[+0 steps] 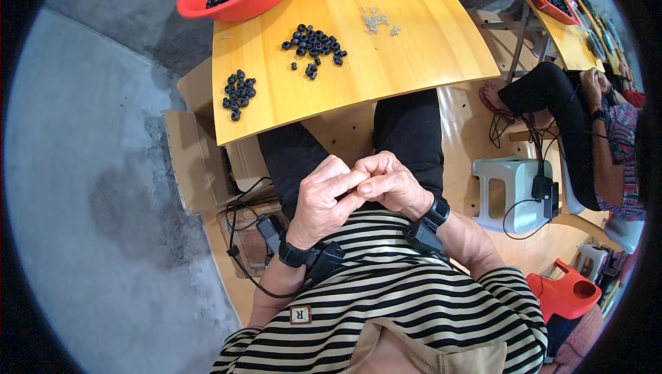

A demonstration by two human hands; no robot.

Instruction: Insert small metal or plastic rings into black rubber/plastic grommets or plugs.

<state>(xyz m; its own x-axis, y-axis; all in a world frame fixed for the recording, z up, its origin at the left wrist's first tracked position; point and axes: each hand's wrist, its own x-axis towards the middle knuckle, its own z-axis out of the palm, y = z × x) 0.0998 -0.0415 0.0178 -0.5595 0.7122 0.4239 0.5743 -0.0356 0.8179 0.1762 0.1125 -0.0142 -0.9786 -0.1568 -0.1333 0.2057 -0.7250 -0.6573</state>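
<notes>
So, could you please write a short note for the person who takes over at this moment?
Left hand and right hand: together over the lap, fingertips pinched; what they hold is too small to see.
On the wooden table: a large pile of black rings, a small pile of black rings, small metal parts, a red bowl full of rings.
Done: probably the small pile.
Left: seemingly the large pile and the bowl.
</notes>
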